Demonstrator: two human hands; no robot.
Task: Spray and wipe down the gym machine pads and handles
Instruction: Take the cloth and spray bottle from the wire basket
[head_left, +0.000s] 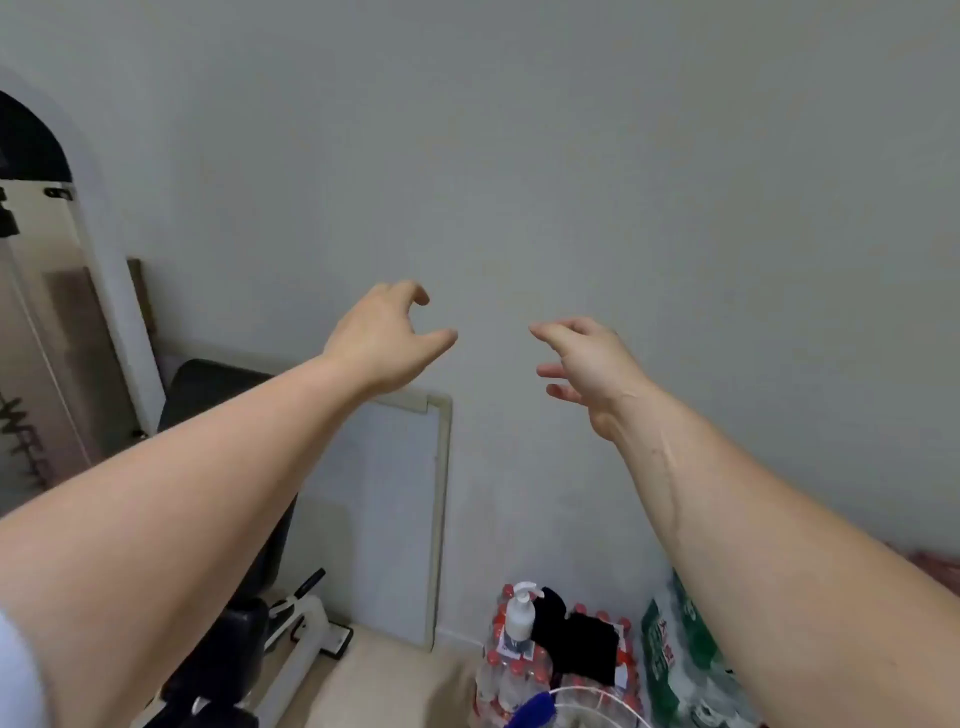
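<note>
Two empty hands, left hand (387, 340) and right hand (589, 366), reach toward the wall (571, 156), fingers loosely curled and apart, above a pump bottle (519, 613).

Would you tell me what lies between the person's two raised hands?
Nothing: in the head view only bare wall shows between the left hand and right hand.

A: Status?
B: White pump bottle (519, 616) upright on the pack of red-capped water bottles (498, 670), low center-right. Black cloth (576, 647) crumpled just beside it, on the same pack.
A: And the rest?
B: Gym machine (244, 629) lower left: white frame (306, 654), black back pad (208, 387) above it, tilted back toward the wall. Handles: can't tell from here.
</note>
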